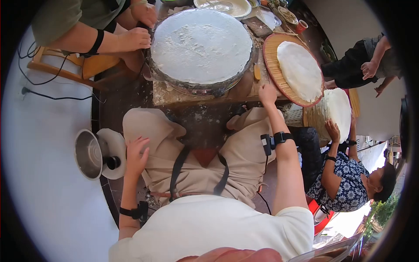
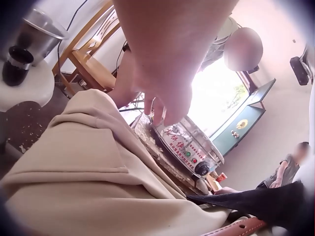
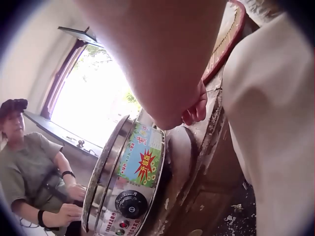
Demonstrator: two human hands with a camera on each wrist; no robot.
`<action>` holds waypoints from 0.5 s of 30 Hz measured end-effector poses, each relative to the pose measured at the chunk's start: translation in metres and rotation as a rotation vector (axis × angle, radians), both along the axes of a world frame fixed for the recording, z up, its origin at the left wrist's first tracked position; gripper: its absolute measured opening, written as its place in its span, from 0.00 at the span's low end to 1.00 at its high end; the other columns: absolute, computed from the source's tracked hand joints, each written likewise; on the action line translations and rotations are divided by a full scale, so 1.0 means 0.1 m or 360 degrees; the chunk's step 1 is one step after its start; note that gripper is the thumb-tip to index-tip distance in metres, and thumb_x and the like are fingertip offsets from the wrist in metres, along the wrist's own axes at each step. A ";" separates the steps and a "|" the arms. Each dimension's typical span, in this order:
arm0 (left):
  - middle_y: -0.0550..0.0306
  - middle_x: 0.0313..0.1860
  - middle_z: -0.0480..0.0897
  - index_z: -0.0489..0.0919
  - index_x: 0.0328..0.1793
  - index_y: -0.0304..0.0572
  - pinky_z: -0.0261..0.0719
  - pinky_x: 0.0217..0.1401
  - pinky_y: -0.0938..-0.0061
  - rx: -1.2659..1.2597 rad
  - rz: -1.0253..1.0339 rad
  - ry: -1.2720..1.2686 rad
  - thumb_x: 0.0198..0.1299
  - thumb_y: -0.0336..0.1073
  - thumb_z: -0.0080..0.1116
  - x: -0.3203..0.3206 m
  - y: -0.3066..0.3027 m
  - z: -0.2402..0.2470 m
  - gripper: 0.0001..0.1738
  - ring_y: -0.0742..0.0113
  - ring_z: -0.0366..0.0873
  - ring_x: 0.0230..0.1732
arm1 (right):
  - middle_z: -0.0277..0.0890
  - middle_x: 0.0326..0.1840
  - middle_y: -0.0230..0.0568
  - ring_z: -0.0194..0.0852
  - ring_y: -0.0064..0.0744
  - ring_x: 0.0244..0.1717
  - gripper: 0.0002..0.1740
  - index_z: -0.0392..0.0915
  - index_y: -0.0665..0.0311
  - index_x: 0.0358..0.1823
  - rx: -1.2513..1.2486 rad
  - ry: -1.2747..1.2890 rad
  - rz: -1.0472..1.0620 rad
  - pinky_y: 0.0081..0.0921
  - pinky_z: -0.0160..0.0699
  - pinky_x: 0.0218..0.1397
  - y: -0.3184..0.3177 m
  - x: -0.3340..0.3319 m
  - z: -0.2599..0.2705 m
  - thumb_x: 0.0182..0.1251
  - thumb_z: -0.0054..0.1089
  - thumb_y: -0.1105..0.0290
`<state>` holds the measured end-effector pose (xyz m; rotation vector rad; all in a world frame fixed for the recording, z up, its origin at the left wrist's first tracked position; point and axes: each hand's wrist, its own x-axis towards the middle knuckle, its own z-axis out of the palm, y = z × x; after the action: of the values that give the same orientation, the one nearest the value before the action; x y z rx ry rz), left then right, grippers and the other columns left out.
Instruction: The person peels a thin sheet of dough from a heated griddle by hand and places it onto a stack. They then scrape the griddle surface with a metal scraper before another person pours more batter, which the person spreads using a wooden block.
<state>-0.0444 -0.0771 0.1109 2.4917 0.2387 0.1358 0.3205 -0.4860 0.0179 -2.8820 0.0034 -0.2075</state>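
Note:
My left hand (image 1: 138, 156) rests at my left thigh with relaxed fingers and holds nothing. At the front edge of the table, my right hand (image 1: 267, 94) has its fingers curled, and a thin dark stick (image 1: 270, 78) runs out from them toward the basket tray. In the right wrist view those curled fingers (image 3: 198, 110) hang beside the table edge, partly hidden by my forearm. A yellow-handled tool (image 1: 257, 72) lies just beyond that hand. Left of it stands a round electric griddle (image 1: 201, 48), its top covered with white batter. A woven tray (image 1: 271, 52) carries a thin white sheet (image 1: 299, 70).
Across the griddle a person's hands (image 1: 139, 38) sit at its left rim. At right, another person touches a stack of white sheets (image 1: 338, 113); a third stands behind. A steel pot (image 1: 87, 153) is on a white stool (image 1: 114, 144) at my left, near a wooden chair (image 1: 56, 65).

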 end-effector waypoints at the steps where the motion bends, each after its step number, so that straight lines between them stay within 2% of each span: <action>1: 0.54 0.55 0.78 0.78 0.54 0.46 0.44 0.73 0.46 -0.0039 -0.0045 -0.0013 0.54 0.29 0.55 0.06 -0.05 0.03 0.19 0.51 0.67 0.65 | 0.78 0.31 0.52 0.78 0.53 0.36 0.13 0.76 0.64 0.35 0.0097 0.0021 0.0088 0.44 0.77 0.40 0.02 -0.16 0.11 0.61 0.54 0.60; 2: 0.54 0.55 0.78 0.78 0.54 0.46 0.44 0.73 0.46 -0.0084 -0.0103 -0.0013 0.54 0.29 0.54 0.12 -0.08 0.06 0.19 0.51 0.67 0.65 | 0.78 0.30 0.52 0.78 0.53 0.36 0.14 0.76 0.64 0.31 0.0192 0.0052 0.0159 0.43 0.76 0.40 0.01 -0.34 0.23 0.61 0.55 0.60; 3: 0.54 0.55 0.78 0.78 0.54 0.46 0.44 0.74 0.47 -0.0039 -0.0142 -0.0005 0.55 0.29 0.54 0.16 -0.12 0.07 0.19 0.51 0.67 0.65 | 0.77 0.30 0.51 0.77 0.53 0.35 0.13 0.74 0.65 0.29 0.0391 -0.0104 0.0231 0.43 0.74 0.38 -0.07 -0.55 0.34 0.61 0.54 0.62; 4: 0.54 0.55 0.78 0.77 0.54 0.46 0.44 0.74 0.47 -0.0001 -0.0198 0.0021 0.56 0.29 0.53 0.17 -0.16 0.10 0.18 0.52 0.67 0.65 | 0.75 0.27 0.49 0.75 0.51 0.31 0.09 0.73 0.65 0.31 0.0524 -0.0246 0.0270 0.41 0.71 0.34 -0.12 -0.86 0.64 0.62 0.54 0.65; 6: 0.55 0.55 0.78 0.77 0.55 0.45 0.44 0.75 0.48 0.0039 -0.0315 0.0052 0.57 0.29 0.51 0.22 -0.22 0.07 0.18 0.52 0.67 0.66 | 0.71 0.24 0.47 0.72 0.47 0.27 0.06 0.70 0.65 0.34 0.0653 -0.0297 0.0066 0.38 0.69 0.31 -0.43 -1.42 0.85 0.62 0.54 0.70; 8: 0.55 0.56 0.78 0.77 0.55 0.45 0.44 0.75 0.48 0.0045 -0.0408 0.0086 0.58 0.28 0.50 0.24 -0.24 0.01 0.18 0.52 0.67 0.66 | 0.72 0.26 0.44 0.73 0.42 0.29 0.04 0.69 0.64 0.36 0.0692 -0.0090 -0.0148 0.34 0.70 0.33 -0.92 -2.04 0.64 0.61 0.52 0.73; 11: 0.55 0.56 0.78 0.77 0.55 0.45 0.45 0.75 0.48 0.0075 -0.0540 0.0158 0.58 0.29 0.49 0.31 -0.30 -0.06 0.17 0.53 0.67 0.65 | 0.73 0.30 0.41 0.73 0.34 0.32 0.06 0.67 0.64 0.39 0.0946 0.0525 -0.0427 0.29 0.72 0.36 -1.66 -3.17 -0.11 0.60 0.49 0.78; 12: 0.56 0.56 0.78 0.77 0.55 0.45 0.46 0.74 0.48 0.0044 -0.0586 0.0163 0.58 0.28 0.50 0.34 -0.33 -0.07 0.18 0.52 0.68 0.65 | 0.73 0.31 0.40 0.74 0.31 0.33 0.08 0.66 0.63 0.40 0.1160 0.0695 -0.0503 0.27 0.73 0.37 -1.75 -3.57 -0.28 0.60 0.49 0.80; 15: 0.56 0.56 0.78 0.77 0.55 0.46 0.48 0.73 0.47 -0.0012 -0.0690 0.0166 0.57 0.27 0.50 0.44 -0.43 -0.05 0.18 0.52 0.68 0.64 | 0.74 0.36 0.34 0.74 0.26 0.38 0.14 0.64 0.61 0.48 0.1817 0.0887 -0.0583 0.22 0.74 0.41 -1.56 -4.21 -0.25 0.61 0.46 0.81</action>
<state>-0.0001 -0.1204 0.1059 2.4828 -0.2594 -0.1744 -0.1005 -0.6417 -0.0073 -1.6906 0.5527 0.4132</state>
